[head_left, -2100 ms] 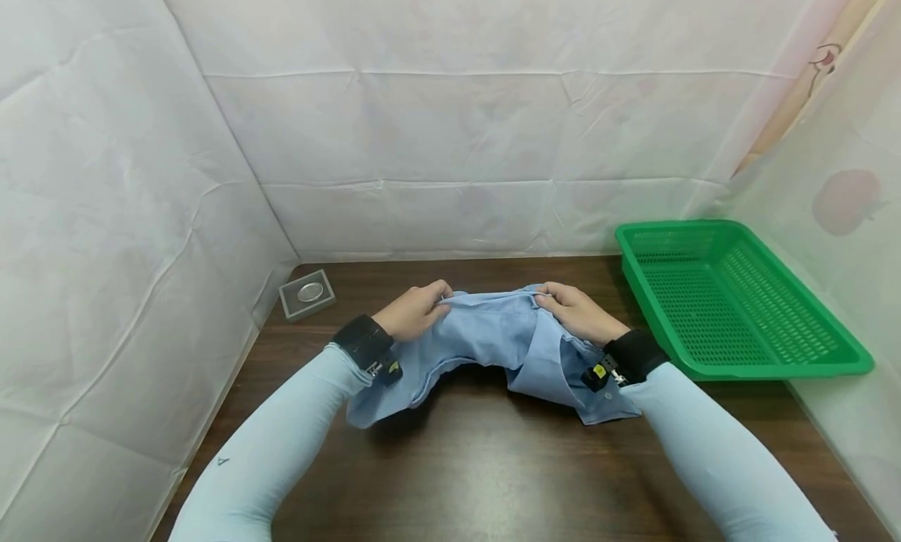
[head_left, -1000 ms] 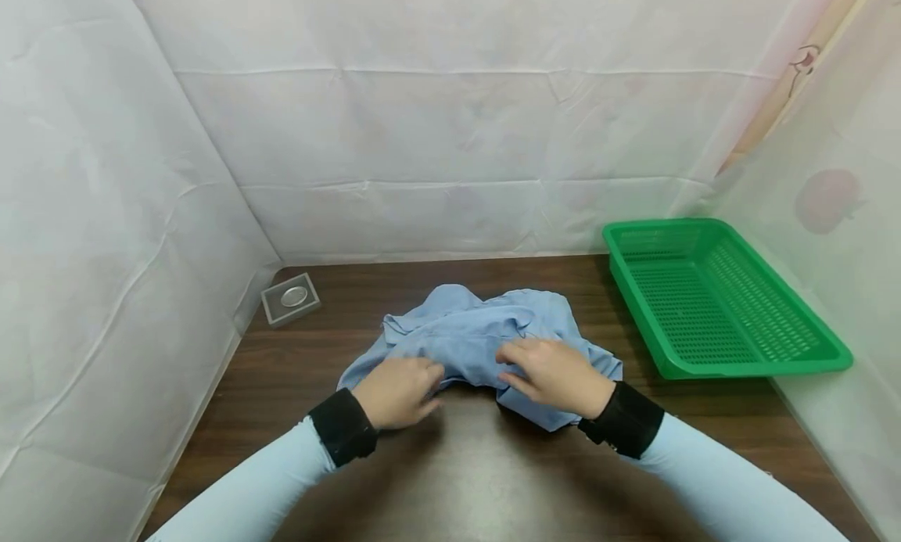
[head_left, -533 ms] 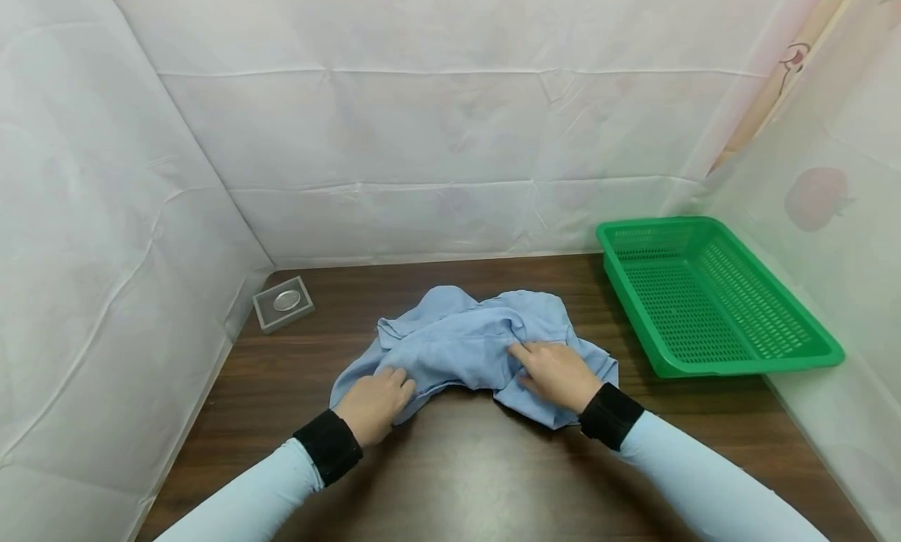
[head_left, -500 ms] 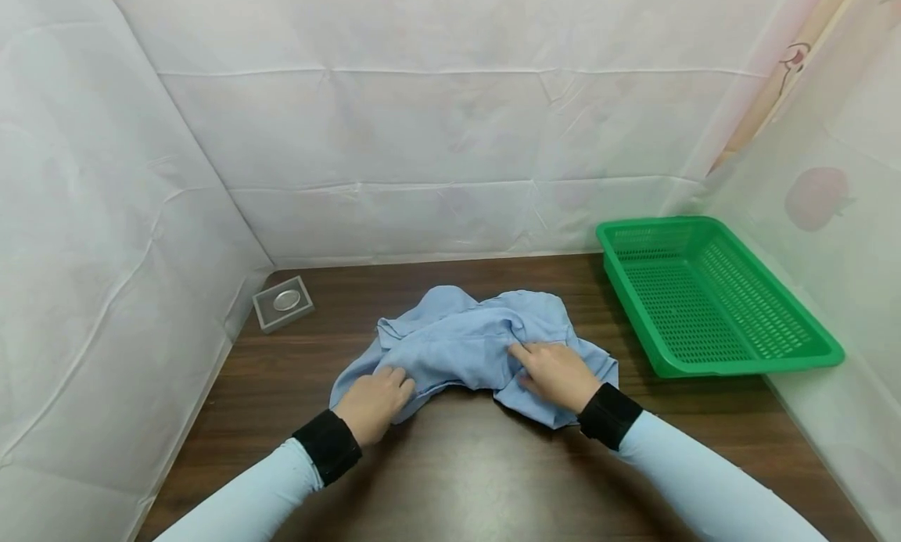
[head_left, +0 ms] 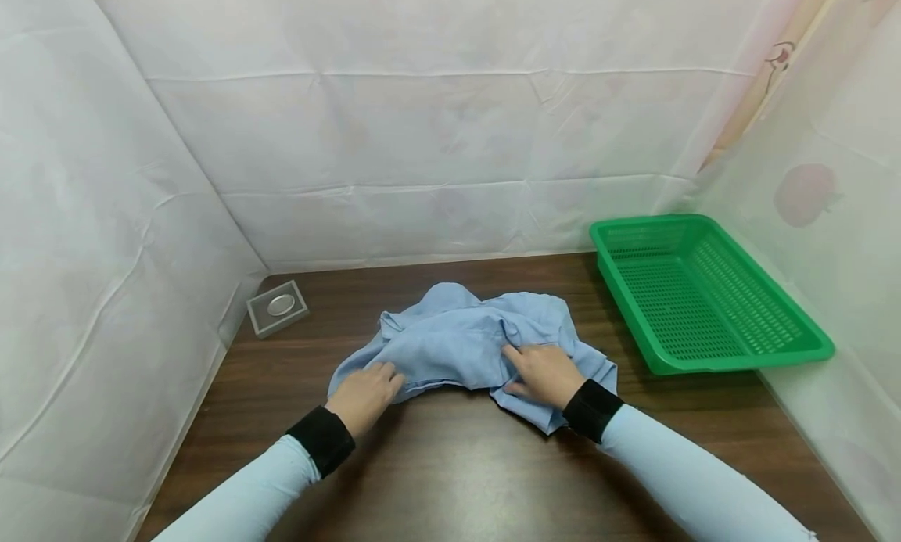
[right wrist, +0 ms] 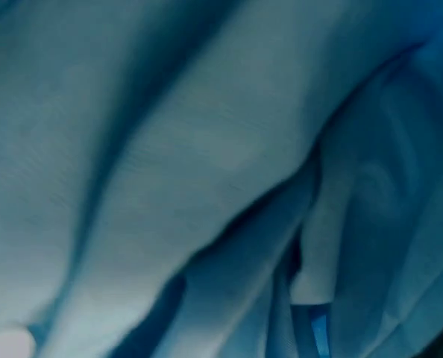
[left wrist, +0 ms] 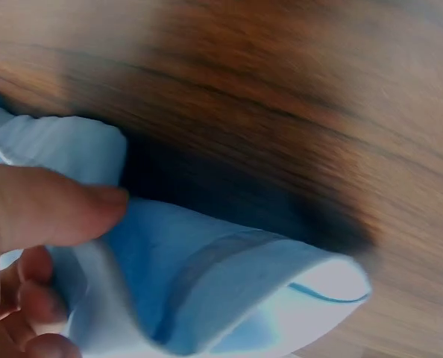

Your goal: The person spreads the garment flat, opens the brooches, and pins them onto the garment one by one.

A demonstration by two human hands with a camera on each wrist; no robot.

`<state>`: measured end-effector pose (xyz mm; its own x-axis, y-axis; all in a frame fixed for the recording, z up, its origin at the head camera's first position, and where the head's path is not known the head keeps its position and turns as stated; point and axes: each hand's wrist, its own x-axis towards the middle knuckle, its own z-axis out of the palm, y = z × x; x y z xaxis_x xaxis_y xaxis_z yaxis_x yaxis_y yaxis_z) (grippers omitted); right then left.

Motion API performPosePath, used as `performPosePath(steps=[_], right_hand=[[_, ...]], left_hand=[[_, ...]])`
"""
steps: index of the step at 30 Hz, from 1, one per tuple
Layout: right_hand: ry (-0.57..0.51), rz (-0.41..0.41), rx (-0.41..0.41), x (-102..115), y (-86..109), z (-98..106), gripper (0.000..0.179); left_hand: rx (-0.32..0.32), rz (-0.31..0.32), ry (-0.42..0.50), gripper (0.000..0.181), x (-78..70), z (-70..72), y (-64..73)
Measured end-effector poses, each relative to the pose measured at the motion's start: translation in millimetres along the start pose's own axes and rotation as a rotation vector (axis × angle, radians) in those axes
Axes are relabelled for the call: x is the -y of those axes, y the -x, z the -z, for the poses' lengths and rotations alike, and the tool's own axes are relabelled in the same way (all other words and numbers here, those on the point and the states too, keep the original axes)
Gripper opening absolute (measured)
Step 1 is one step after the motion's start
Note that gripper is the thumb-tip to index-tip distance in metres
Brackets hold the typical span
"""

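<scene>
A light-blue shirt (head_left: 450, 339) lies bunched on the brown table, its lower edge arching up in the middle. My left hand (head_left: 366, 397) is at its near left part. In the left wrist view the thumb (left wrist: 65, 205) lies over the shirt cloth (left wrist: 184, 276) with the other fingers curled below, pinching it; an open fold points away from the hand. On the right part rests my right hand (head_left: 545, 374), index finger reaching onto the cloth and thumb lower down. Folded shirt fabric (right wrist: 206, 164) fills the right wrist view; I cannot tell whether those fingers grip it.
A green perforated plastic basket (head_left: 711, 296) with nothing in it stands at the right back of the table (head_left: 450, 479). A small grey box with a round silvery disc (head_left: 278, 307) sits at the left back. White sheeting (head_left: 422, 135) walls in the back and sides.
Both hands let go of the shirt's far edge, which they held stretched, and came back toward its near side. The shirt settled on the table; the left hand then took its near left part.
</scene>
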<state>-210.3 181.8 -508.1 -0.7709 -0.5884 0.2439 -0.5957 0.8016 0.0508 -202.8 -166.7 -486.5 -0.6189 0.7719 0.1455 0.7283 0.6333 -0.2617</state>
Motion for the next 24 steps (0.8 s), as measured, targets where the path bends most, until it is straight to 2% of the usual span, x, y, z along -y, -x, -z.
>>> performPosePath(steps=[5,10,15,18,21,24], right_hand=[[0.029,-0.002,-0.04,1,-1.2,-6,0.053],[0.06,-0.014,-0.038,3,-3.2,-9,0.036],[0.072,0.04,-0.09,6,-4.7,-8,0.016],[0.072,0.072,-0.12,6,-5.2,-4,0.014],[0.028,0.066,-0.12,5,-5.5,5,0.014],[-0.084,0.031,-0.11,3,-7.1,23,0.013]], left_hand=[[-0.015,0.021,-0.019,0.015,3.7,0.1,-1.0],[-0.049,0.02,-0.012,0.017,5.6,-0.1,-1.1],[-0.027,0.045,-0.028,0.019,10.4,-8.8,1.7],[-0.034,0.048,-0.027,0.018,15.4,-11.4,1.9],[-0.075,0.046,0.014,0.017,21.2,-4.4,-0.5],[-0.132,0.064,0.089,0.017,28.4,12.2,-5.5]])
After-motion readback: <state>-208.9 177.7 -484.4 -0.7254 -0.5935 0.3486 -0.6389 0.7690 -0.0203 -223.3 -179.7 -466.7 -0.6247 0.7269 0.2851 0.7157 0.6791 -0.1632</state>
